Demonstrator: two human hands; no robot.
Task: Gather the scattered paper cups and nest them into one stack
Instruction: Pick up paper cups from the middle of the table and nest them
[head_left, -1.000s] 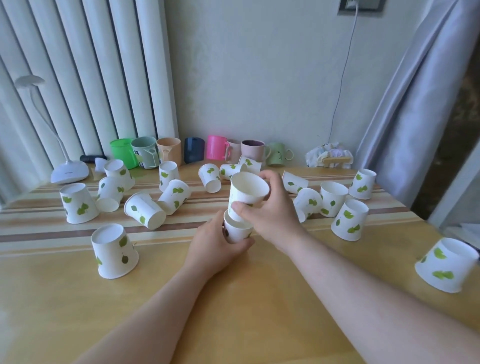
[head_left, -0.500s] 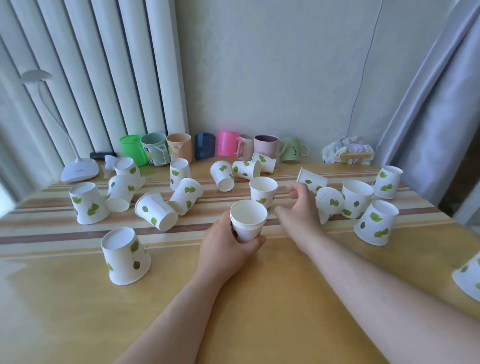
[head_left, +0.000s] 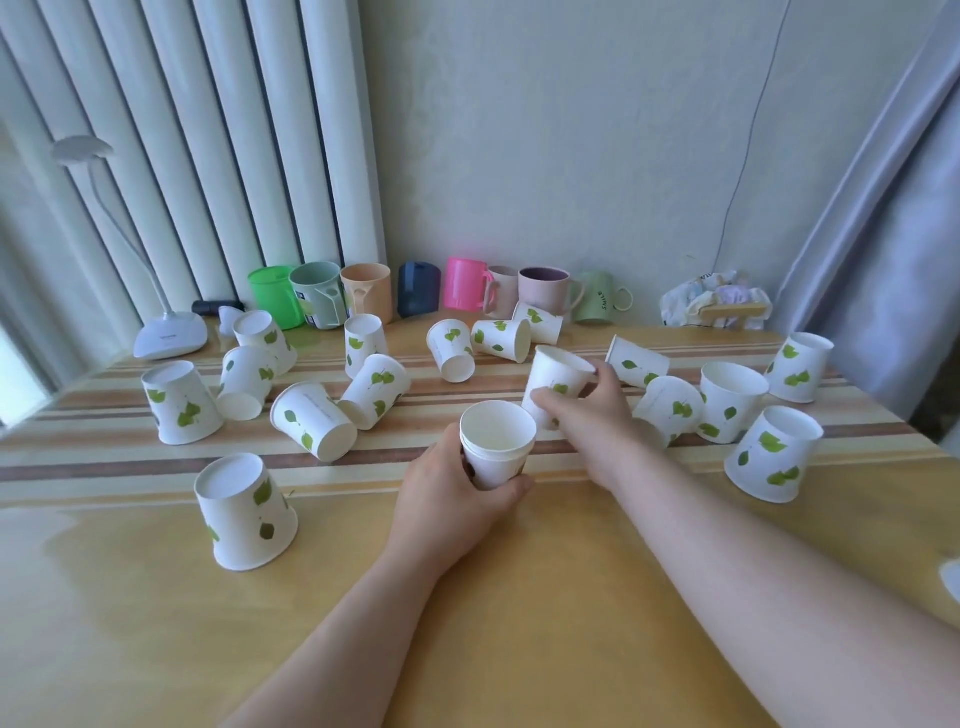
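My left hand grips a short stack of nested white paper cups, upright, mouth up, at the table's middle. Just behind it my right hand is closed around a single leaf-printed paper cup, tilted and lifted slightly. Several more leaf-printed cups lie scattered: an upside-down one at front left, tipped ones at left, others at right.
A row of coloured plastic mugs lines the wall at the back. A white desk lamp stands at back left, a crumpled cloth bundle at back right. The wooden table reaches toward me; a curtain hangs at right.
My right hand dropped its cup into the stack held by my left hand, then reached back and closed on another cup behind it, tilting it off the table.
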